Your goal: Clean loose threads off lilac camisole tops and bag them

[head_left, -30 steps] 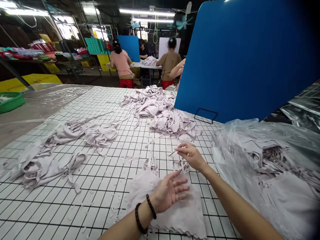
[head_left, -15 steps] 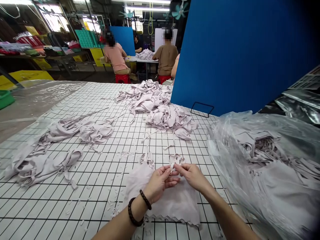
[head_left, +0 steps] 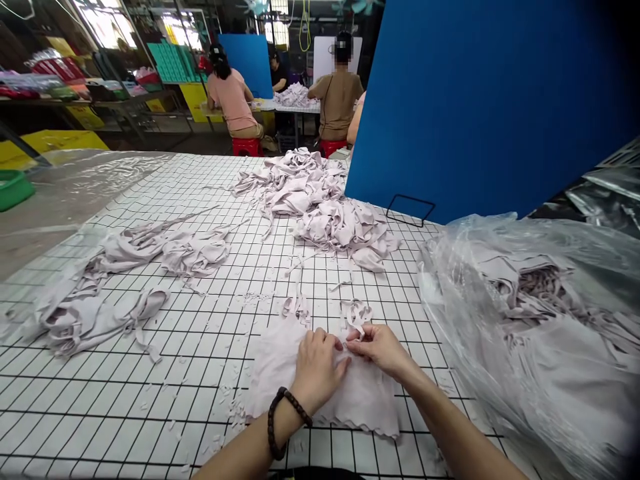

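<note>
A pale pinkish-grey strappy garment (head_left: pixel 373 407), looking like a camisole, lies flat before me with its wavy hem towards me. Its thin straps (head_left: pixel 296 308) are bunched beyond the top edge. My left hand (head_left: pixel 317 370), with a dark beaded bracelet at the wrist, rests palm down on the cloth, thumb apart from the fingers. Just right of it, my right hand (head_left: pixel 377 348) pinches the garment's upper edge near the right strap between thumb and fingers. Exactly which bit of cloth sits in the pinch is partly hidden.
Heaps of similar garments lie at the table's far middle (head_left: pixel 345 227) and left (head_left: pixel 125 253). A clear plastic bag (head_left: pixel 440 287) full of them stands right. A blue board (head_left: pixel 475 113) rises behind it. Small white scraps dot the gridded table (head_left: pixel 210 393). People sit beyond.
My left hand has turned palm down onto the garment. My right hand has lowered slightly to the garment's top edge; the white bit held up between both hands no longer shows there.
</note>
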A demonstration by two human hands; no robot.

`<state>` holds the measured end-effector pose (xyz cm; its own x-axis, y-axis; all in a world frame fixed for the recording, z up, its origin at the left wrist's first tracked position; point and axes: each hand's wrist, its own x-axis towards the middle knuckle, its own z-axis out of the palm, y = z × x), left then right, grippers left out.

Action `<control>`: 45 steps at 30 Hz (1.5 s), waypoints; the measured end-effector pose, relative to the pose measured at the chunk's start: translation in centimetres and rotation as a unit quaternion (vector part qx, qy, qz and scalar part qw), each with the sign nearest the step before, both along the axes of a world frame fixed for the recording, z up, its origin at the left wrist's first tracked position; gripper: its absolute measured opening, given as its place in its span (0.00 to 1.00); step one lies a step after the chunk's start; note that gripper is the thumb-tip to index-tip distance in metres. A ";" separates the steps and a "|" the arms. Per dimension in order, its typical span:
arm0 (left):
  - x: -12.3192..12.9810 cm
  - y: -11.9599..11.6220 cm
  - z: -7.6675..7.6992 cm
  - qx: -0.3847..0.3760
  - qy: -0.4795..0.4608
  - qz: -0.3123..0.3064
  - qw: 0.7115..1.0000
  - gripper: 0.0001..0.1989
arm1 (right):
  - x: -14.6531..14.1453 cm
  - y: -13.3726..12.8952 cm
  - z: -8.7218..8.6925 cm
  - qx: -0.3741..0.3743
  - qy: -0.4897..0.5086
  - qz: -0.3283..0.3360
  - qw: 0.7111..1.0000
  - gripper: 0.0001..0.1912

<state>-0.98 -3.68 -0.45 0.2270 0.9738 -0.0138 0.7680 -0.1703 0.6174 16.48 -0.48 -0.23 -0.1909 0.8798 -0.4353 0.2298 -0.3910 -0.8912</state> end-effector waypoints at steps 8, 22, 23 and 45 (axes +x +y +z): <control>0.0 0.5 -0.6 -0.005 0.022 0.009 1.000 0.12 | -0.5 -0.6 -0.1 0.110 -0.120 0.057 0.985 0.08; -0.2 0.5 -1.1 -0.027 0.022 0.002 0.999 0.06 | -0.9 -1.0 1.8 0.240 -0.218 0.176 0.929 0.08; -0.2 0.5 -1.1 -0.030 0.018 0.001 0.999 0.06 | -0.9 -0.9 1.8 0.254 -0.224 0.191 0.921 0.07; 0.1 0.4 -0.7 -0.033 -0.030 0.036 0.998 0.13 | 1.2 6.3 0.5 -0.113 0.044 -0.036 0.992 0.18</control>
<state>-0.88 -3.26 -1.16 0.1594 0.9849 -0.0674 0.7375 -0.0734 0.6713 17.64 5.85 0.30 -0.1776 0.7749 -0.6066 0.1188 -0.5951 -0.7949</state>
